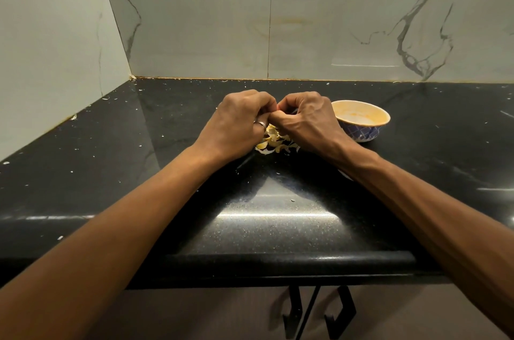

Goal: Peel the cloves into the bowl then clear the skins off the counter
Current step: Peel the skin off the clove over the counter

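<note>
— What are the hands doing?

— The left hand (236, 123) and right hand (308, 120) are held knuckle to knuckle just above the counter (139, 145). Their fingers are curled in and the tips meet. Whatever they pinch is hidden, so I can't tell if a clove is in there.

— And the skins?

— A pale heap of skins (274, 139) lies on the counter right under the hands. The bowl (364, 132) stands just beside the right hand, blue-patterned outside, orange-tinted inside.
</note>
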The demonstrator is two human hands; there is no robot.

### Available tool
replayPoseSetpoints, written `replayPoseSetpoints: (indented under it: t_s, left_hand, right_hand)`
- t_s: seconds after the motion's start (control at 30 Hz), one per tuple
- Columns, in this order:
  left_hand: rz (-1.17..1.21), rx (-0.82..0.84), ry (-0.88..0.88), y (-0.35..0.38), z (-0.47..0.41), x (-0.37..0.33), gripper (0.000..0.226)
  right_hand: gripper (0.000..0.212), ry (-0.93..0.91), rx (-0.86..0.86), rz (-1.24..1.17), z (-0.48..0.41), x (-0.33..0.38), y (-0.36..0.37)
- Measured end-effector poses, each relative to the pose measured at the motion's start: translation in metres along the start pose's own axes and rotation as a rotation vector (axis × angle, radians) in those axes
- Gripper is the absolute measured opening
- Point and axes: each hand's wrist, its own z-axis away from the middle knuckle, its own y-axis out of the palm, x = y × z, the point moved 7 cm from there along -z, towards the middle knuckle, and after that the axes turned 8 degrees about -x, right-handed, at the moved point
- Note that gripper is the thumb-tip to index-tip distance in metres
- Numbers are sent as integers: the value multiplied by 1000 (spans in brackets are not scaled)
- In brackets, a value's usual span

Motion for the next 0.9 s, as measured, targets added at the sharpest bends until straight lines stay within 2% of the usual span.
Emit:
replayPoseSetpoints:
  t_s: [0.23,0.57,0.7,0.77,0.83,0.9]
  left_hand:
    - [-12,-1,-78,-1,1,8,7]
    - [-18,29,-210,-3,1,12,7]
    - [64,6,-371,-5,1,20,8]
    - [177,-4,-492,-3,2,26,21]
    - [287,37,-592,2,5,28,29]
    - [396,88,-675,9,9,29,28]
  right_hand:
    - [14,100,-13,-122,-2,-7,0]
    - [13,277,30,-323,-3,-21,7]
    - [12,288,45,-348,-5,-24,8]
    - [13,269,38,-342,-6,-24,8]
    - [13,254,36,-351,-7,-23,8]
    - [11,243,41,-369,-8,-22,8]
